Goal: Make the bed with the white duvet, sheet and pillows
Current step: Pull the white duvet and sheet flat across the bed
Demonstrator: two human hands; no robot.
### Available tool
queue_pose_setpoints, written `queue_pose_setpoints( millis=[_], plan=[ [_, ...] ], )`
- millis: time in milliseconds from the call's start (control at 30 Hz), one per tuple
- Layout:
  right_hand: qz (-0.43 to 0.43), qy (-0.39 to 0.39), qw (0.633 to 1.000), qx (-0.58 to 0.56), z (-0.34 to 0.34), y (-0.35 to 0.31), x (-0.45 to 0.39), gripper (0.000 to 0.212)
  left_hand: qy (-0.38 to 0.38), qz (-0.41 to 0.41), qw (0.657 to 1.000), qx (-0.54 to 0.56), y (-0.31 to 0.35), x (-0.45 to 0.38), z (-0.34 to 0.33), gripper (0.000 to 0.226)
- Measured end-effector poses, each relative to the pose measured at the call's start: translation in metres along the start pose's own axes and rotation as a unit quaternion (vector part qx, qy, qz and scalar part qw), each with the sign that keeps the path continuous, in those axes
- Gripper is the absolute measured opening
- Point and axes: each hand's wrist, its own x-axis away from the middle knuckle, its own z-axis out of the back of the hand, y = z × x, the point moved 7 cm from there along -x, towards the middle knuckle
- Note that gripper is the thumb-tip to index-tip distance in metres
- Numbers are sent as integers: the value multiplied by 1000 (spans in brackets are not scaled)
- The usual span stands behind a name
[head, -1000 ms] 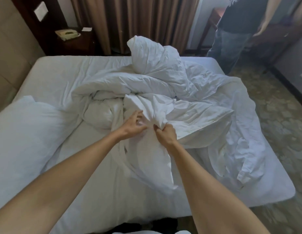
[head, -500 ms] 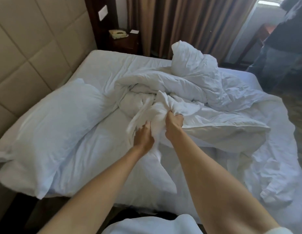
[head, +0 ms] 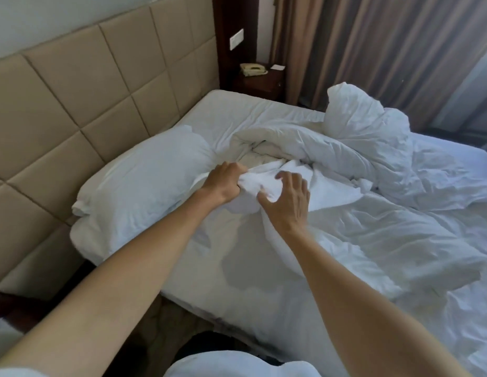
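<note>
Two bare hands work at the head end of the bed. Left hand [head: 226,182]: fingers clenched around a bunched fold of the crumpled white duvet [head: 345,164]. Right hand [head: 287,198]: fingers spread and only lightly bent, resting on the same bunch just beside the left hand, with no closed grasp visible.

Duvet position: heaped in a rumpled mound across the middle and far side of the mattress, one peak standing up near the brown curtains [head: 372,44]; its near edge trails down toward the camera. Not spread, not aligned.

Plump white pillow [head: 144,186]: lies against the beige padded headboard [head: 73,104], at an angle, touching the duvet bunch on its right. A second pillow cannot be made out.

White fitted sheet [head: 264,112]: already on the mattress, creased, exposed at the far head corner and in the near middle.

Assessment: early stage. Sheet appears laid but unsmoothed. Remaining, by my estimate: find the duvet's edge or corner, shake it out flat, square it to the mattress, then set the pillows straight.

Background: cream telephone [head: 252,69] on a dark wooden nightstand [head: 260,83].
</note>
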Motion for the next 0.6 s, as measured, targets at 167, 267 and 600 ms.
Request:
queue_pose_setpoints(
  millis=[167,267,600],
  plan=[
    [50,-291,953,-62,-24,-1,3,54,-12,0,1000,9,-1,18,4,22],
    [32,-313,949,-2,-30,-6,10,64,0,9,998,58,-9,20,10,36],
    [-61,-155,986,10,-50,-51,3,32,34,-4,973,229,-68,20,32,28]
  ],
)
